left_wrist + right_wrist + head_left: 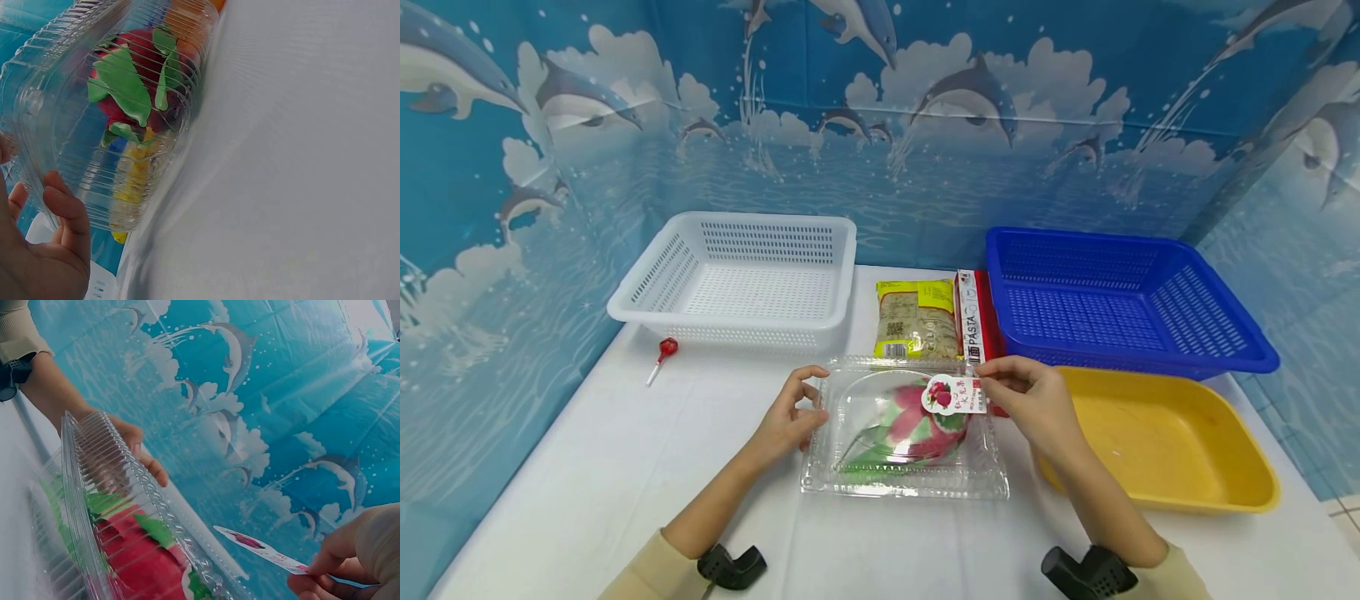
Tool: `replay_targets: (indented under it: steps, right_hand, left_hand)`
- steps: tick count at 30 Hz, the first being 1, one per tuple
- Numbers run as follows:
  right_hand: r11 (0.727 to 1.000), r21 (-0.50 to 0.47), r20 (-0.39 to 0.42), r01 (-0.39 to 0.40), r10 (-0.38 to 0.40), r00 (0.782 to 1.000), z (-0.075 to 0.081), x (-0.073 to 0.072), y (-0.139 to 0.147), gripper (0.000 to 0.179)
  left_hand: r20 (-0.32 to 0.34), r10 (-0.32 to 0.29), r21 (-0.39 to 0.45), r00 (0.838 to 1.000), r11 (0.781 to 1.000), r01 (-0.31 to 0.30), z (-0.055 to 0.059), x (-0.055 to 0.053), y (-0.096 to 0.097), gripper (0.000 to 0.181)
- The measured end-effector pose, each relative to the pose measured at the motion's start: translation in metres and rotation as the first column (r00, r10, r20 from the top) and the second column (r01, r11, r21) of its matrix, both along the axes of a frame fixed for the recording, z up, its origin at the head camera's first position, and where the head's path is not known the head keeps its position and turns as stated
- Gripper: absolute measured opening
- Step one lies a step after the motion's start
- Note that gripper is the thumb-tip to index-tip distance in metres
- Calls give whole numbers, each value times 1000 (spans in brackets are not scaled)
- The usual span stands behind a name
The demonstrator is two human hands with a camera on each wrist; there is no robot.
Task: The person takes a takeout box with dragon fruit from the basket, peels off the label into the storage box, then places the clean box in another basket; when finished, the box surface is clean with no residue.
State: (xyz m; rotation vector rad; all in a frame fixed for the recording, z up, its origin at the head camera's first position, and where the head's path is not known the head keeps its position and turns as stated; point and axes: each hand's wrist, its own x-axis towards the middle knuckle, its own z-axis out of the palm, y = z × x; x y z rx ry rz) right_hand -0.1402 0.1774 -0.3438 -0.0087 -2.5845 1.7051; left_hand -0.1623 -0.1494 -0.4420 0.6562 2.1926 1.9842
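A clear plastic clamshell box stands over the white table in front of me, its lid down. Inside lies a red dragon fruit with green scales. My left hand grips the box by its left side, fingers curled at the edge, as the left wrist view also shows. Between thumb and fingers, my right hand pinches the end of a white sticker label printed with a dragon fruit. In the right wrist view the label is tilted, with a gap between it and the lid.
Behind the box lie a yellow-topped food bag and a red pasta packet. A white basket stands back left, a blue basket back right, and a yellow tray at right. A red lollipop lies at left.
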Motion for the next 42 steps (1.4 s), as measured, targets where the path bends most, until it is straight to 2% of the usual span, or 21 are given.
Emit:
replay_targets:
  steps: [9, 20, 27, 31, 33, 38, 42]
  right_hand:
    - [998, -56, -47, -1, -2, 999, -5, 1, 17, 25]
    - [995, -85, -73, 43, -49, 996, -9, 4, 34, 22]
    - [996, -51, -78, 71, -75, 994, -15, 7, 48, 22]
    - [992, -102, -98, 79, -89, 991, -19, 7, 55, 18]
    - [989, -110, -95, 94, -105, 990, -20, 7, 60, 18]
    - [988, -55, -72, 144, -148, 986, -21, 9, 73, 16]
    - [981, -85, -42, 173, -177, 983, -22, 10, 84, 11]
  left_hand:
    - [4, -1, -5, 1000, 1000, 1, 0, 0, 0, 53]
    - [4, 5, -5, 1000, 1000, -5, -1, 0, 0, 53]
    - [0, 4, -12, 1000, 1000, -4, -1, -1, 1, 53]
    - [4, 6, -16, 1000, 1000, -6, -1, 0, 1, 53]
    - [6, 6, -19, 1000, 1000, -6, -1, 0, 1, 53]
    - [8, 9, -19, 1000, 1000, -9, 0, 0, 1, 53]
    - [6, 7, -16, 1000, 1000, -7, 0, 0, 1, 53]
